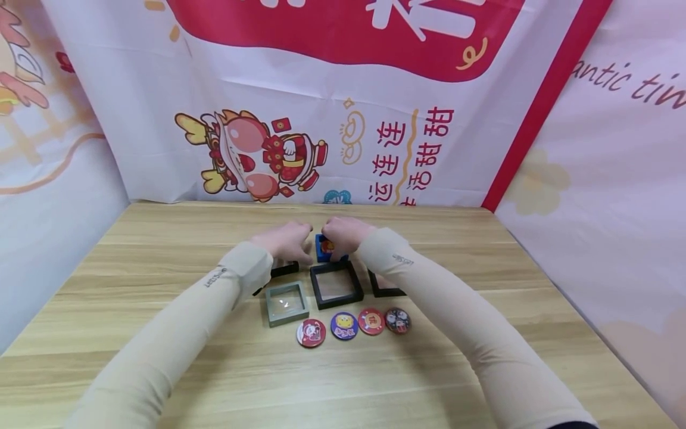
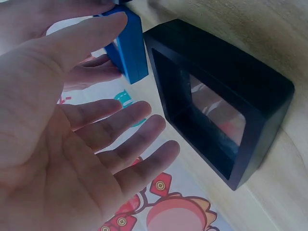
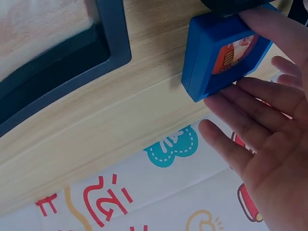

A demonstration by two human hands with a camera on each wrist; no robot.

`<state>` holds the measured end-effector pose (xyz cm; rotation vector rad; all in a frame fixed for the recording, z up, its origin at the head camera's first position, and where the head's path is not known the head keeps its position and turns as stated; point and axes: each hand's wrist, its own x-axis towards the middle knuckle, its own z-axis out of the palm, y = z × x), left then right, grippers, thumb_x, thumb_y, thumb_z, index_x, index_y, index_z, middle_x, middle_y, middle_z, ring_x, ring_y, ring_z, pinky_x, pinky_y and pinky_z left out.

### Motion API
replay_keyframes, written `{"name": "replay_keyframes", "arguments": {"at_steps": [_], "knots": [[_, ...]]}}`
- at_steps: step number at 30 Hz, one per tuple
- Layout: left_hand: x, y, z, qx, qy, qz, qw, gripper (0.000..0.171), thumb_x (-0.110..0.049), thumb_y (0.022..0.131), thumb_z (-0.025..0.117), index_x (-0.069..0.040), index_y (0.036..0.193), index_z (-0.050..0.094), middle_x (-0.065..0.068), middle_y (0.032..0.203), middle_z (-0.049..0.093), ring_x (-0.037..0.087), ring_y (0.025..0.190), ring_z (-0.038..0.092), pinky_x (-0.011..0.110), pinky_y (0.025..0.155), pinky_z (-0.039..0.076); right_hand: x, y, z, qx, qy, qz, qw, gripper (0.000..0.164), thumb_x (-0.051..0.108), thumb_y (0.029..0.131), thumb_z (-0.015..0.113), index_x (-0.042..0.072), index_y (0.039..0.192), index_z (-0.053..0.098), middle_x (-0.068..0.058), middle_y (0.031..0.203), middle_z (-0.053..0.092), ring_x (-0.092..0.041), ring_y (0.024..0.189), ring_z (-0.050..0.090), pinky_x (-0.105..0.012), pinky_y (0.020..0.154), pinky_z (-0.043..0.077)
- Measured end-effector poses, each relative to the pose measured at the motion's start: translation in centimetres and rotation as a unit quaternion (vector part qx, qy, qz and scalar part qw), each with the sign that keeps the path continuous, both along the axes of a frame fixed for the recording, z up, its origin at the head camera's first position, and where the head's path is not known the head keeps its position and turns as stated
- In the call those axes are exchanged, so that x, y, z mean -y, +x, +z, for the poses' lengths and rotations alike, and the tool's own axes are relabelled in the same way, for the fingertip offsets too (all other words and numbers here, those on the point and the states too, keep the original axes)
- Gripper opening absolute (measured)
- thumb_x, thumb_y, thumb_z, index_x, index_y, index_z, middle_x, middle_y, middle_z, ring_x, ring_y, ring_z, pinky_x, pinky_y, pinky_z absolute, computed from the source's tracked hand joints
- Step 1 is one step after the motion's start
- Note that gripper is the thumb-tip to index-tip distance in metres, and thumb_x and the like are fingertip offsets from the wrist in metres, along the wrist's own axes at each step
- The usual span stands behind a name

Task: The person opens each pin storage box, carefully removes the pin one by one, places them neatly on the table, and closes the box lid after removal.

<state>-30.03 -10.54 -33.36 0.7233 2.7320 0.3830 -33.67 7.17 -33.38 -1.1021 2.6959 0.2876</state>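
Note:
My right hand (image 1: 345,233) pinches a small blue square display frame (image 3: 192,55) at the back of the table, thumb on one edge and fingers against the opposite one. A round badge with red and orange print (image 3: 233,54) shows inside that frame. Just to the left is my left hand (image 1: 286,239), its fingers extended and nothing held. In the left wrist view its thumb reaches across the blue frame (image 2: 132,48); whether they touch I cannot tell. Beside the left fingers stands a black display frame (image 2: 226,62) with a clear window.
Nearer me lie a grey-green frame (image 1: 289,322), a middle black frame (image 1: 317,289) and a right black frame (image 1: 387,292) partly behind my sleeve. In front are a red badge (image 1: 311,333), a purple badge (image 1: 344,326), an orange-red badge (image 1: 371,321) and a dark badge (image 1: 398,320).

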Motion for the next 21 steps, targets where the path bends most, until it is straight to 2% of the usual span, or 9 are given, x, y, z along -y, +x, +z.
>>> {"name": "replay_keyframes", "arguments": {"at_steps": [3, 5, 10, 15, 21], "knots": [[-0.4, -0.4, -0.1, 0.013, -0.001, 0.001, 0.9999, 0.062, -0.029, 0.084, 0.078, -0.001, 0.133, 0.052, 0.011, 0.104, 0.061, 0.023, 0.080, 0.060, 0.034, 0.068, 0.053, -0.1, -0.1, 0.0, 0.001, -0.007, 0.001, 1.000, 0.041, 0.030, 0.078, 0.084, 0.011, 0.111, 0.070, -0.002, 0.103, 0.063, -0.015, 0.091, 0.059, -0.030, 0.082, 0.050], [-0.8, -0.7, -0.2, 0.017, 0.001, -0.003, 0.9998, 0.056, -0.029, 0.083, 0.079, -0.002, 0.126, 0.055, 0.008, 0.097, 0.061, 0.023, 0.077, 0.060, 0.034, 0.063, 0.052, -0.1, -0.2, -0.1, 0.001, -0.006, 0.002, 1.000, 0.040, 0.031, 0.077, 0.084, 0.011, 0.109, 0.070, -0.002, 0.101, 0.063, -0.014, 0.089, 0.059, -0.030, 0.081, 0.050], [-1.4, -1.5, -0.6, 0.010, 0.007, -0.019, 0.9998, 0.054, -0.027, 0.081, 0.081, -0.001, 0.121, 0.056, 0.010, 0.102, 0.063, 0.022, 0.083, 0.059, 0.034, 0.071, 0.052, -0.1, -0.2, -0.1, 0.005, -0.001, -0.008, 1.000, 0.039, 0.032, 0.077, 0.084, 0.012, 0.108, 0.071, 0.000, 0.097, 0.062, -0.014, 0.087, 0.058, -0.029, 0.080, 0.050], [-1.7, -2.3, -1.1, 0.004, 0.011, -0.030, 0.9995, 0.057, -0.026, 0.079, 0.083, 0.001, 0.121, 0.056, 0.014, 0.108, 0.063, 0.023, 0.089, 0.060, 0.036, 0.080, 0.052, -0.3, -0.5, -0.3, 0.012, -0.019, -0.010, 1.000, 0.037, 0.031, 0.076, 0.085, 0.011, 0.104, 0.072, 0.000, 0.093, 0.062, -0.014, 0.081, 0.059, -0.029, 0.075, 0.050], [-1.8, -3.4, -2.1, -0.023, 0.035, -0.040, 0.9983, 0.061, -0.032, 0.074, 0.087, 0.000, 0.118, 0.060, 0.011, 0.104, 0.065, 0.022, 0.088, 0.060, 0.038, 0.081, 0.051, -0.7, -0.8, -0.5, 0.015, -0.051, 0.018, 0.998, 0.035, 0.035, 0.076, 0.084, 0.010, 0.097, 0.072, 0.004, 0.082, 0.063, -0.010, 0.070, 0.060, -0.023, 0.065, 0.050]]}}
